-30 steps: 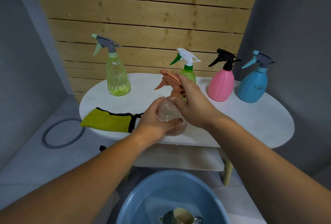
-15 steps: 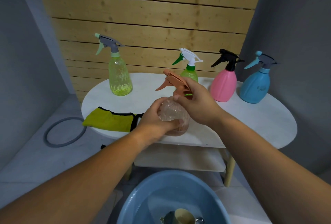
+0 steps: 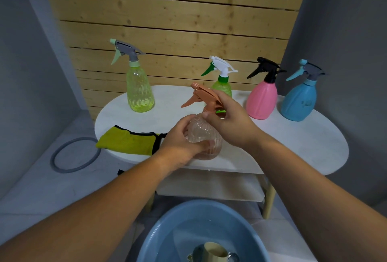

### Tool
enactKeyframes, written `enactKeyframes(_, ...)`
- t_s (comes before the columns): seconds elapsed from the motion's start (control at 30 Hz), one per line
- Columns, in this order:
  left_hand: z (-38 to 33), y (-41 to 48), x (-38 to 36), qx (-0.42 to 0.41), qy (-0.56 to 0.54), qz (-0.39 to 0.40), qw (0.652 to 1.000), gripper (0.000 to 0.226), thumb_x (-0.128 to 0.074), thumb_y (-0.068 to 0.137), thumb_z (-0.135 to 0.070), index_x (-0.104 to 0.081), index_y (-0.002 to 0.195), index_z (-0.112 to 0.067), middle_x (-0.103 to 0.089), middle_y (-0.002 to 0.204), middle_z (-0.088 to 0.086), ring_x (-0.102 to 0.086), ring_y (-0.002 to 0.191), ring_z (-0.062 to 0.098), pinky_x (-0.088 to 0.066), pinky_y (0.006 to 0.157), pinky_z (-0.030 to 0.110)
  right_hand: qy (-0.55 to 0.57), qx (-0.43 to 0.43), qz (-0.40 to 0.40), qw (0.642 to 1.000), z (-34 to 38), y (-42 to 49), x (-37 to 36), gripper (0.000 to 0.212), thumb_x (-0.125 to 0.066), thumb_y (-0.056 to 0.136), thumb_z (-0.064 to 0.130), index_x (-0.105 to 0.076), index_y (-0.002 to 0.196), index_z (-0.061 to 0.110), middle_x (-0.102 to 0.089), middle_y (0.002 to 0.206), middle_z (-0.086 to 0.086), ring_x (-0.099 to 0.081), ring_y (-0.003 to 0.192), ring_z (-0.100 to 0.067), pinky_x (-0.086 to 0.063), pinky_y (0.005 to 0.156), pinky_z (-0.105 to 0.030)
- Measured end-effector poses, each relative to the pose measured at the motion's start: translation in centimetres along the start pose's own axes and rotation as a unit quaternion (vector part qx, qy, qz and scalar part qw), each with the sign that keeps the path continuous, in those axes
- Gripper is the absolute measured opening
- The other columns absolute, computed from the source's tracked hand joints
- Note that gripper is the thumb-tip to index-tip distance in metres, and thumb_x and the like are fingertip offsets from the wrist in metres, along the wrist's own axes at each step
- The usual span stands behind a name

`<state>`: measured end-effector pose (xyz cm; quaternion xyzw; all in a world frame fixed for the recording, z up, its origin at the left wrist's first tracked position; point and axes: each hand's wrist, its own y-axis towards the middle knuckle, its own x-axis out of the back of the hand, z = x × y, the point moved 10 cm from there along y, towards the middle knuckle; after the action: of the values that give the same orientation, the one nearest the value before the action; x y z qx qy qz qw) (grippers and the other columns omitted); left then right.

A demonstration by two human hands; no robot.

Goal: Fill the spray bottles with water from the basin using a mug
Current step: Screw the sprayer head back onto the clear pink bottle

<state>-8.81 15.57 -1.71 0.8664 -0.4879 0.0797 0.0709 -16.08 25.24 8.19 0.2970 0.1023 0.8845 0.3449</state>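
A clear peach spray bottle [image 3: 204,134] with an orange trigger head [image 3: 202,97] stands near the front edge of the white oval table [image 3: 293,146]. My left hand [image 3: 180,142] grips its ribbed body. My right hand [image 3: 228,119] is curled round the neck and collar of the trigger head. Behind it stand a yellow-green bottle [image 3: 139,90], a green bottle [image 3: 222,86], a pink bottle [image 3: 261,100] and a blue bottle [image 3: 298,102]. Below, a blue basin [image 3: 167,234] holds water and a cream mug [image 3: 215,252].
A yellow cloth [image 3: 127,141] with black trim lies on the table's left front. A grey ring [image 3: 73,155] lies on the floor at left. The table has a lower shelf [image 3: 211,186] and wooden legs. A slatted wood wall stands behind.
My right hand has shifted on the trigger head, which has turned slightly. The view has drifted a little; the left hand keeps its grip on the bottle.
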Motion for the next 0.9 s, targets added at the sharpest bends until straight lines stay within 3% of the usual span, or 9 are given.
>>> enactKeyframes(0.1,0.0,-0.1,0.1,-0.002,0.004,-0.001,1.000,0.100,-0.089,0.046,-0.055,-0.055,0.138,-0.032,-0.066,0.132,-0.008,-0.059,0.126,0.014,-0.049,0.110,0.044,0.016,0.004,0.001,1.000,0.0,0.0,0.0,0.053,-0.057,0.094,0.004,-0.054,0.116,0.052,-0.064,0.099,0.034,-0.060,0.094,0.004,-0.051,0.079,-0.011)
enactKeyframes(0.2,0.1,0.0,0.1,-0.004,0.006,-0.002,1.000,0.098,-0.089,0.047,-0.055,-0.055,0.137,-0.034,-0.066,0.130,-0.011,-0.060,0.124,0.011,-0.050,0.109,0.043,0.017,-0.004,0.002,1.000,-0.6,0.1,-0.1,0.044,-0.061,0.094,0.007,-0.057,0.122,0.042,-0.066,0.101,0.019,-0.062,0.101,-0.006,-0.052,0.087,-0.021)
enactKeyframes(0.3,0.2,-0.1,0.1,-0.001,0.004,-0.007,1.000,0.099,-0.090,0.048,-0.052,-0.054,0.138,-0.035,-0.065,0.131,-0.010,-0.059,0.126,0.013,-0.050,0.109,0.044,0.007,0.001,-0.009,1.000,-0.5,0.1,0.1,0.049,-0.065,0.091,0.006,-0.055,0.113,0.049,-0.061,0.086,0.028,-0.059,0.089,0.001,-0.047,0.079,-0.009)
enactKeyframes(0.37,0.3,0.0,0.1,0.002,0.003,-0.009,1.000,0.097,-0.092,0.052,-0.047,-0.053,0.140,-0.035,-0.064,0.133,-0.009,-0.058,0.128,0.013,-0.050,0.109,0.044,0.001,0.007,-0.011,1.000,-0.4,0.0,-0.1,0.046,-0.068,0.089,0.007,-0.057,0.115,0.044,-0.057,0.082,0.031,-0.058,0.086,0.002,-0.045,0.079,-0.009)
enactKeyframes(0.5,0.7,0.0,0.1,0.006,-0.002,-0.011,1.000,0.088,-0.095,0.064,-0.032,-0.053,0.141,-0.032,-0.064,0.134,-0.008,-0.057,0.129,0.012,-0.049,0.110,0.043,0.020,0.014,-0.008,1.000,0.0,-0.1,-0.3,0.043,-0.065,0.090,0.007,-0.058,0.125,0.030,-0.060,0.098,0.022,-0.059,0.096,-0.003,-0.046,0.081,-0.011)
enactKeyframes(0.63,0.4,0.0,0.1,0.000,-0.009,-0.007,1.000,0.079,-0.094,0.071,-0.022,-0.055,0.139,-0.030,-0.065,0.133,-0.006,-0.058,0.127,0.014,-0.050,0.109,0.044,0.021,0.028,-0.005,0.999,0.8,-0.4,-0.2,0.034,-0.055,0.100,0.012,-0.056,0.125,0.035,-0.061,0.101,0.037,-0.059,0.103,0.005,-0.044,0.083,-0.007)
enactKeyframes(0.73,0.3,-0.2,-0.1,0.000,-0.011,-0.005,1.000,0.077,-0.093,0.072,-0.020,-0.055,0.138,-0.029,-0.065,0.133,-0.005,-0.058,0.127,0.015,-0.049,0.110,0.044,0.020,0.024,-0.005,1.000,0.3,-0.4,-0.1,0.030,-0.053,0.102,0.017,-0.055,0.127,0.032,-0.063,0.109,0.034,-0.060,0.107,0.003,-0.045,0.085,-0.008)
enactKeyframes(0.9,0.1,0.5,0.5,-0.016,-0.022,-0.007,1.000,0.079,-0.096,0.067,-0.022,-0.057,0.135,-0.027,-0.068,0.127,-0.004,-0.062,0.122,0.014,-0.052,0.101,0.031,0.007,0.039,-0.012,0.999,1.3,0.2,-0.3,0.043,-0.050,0.098,0.005,-0.056,0.120,0.042,-0.062,0.094,0.039,-0.058,0.088,0.011,-0.044,0.076,-0.008)
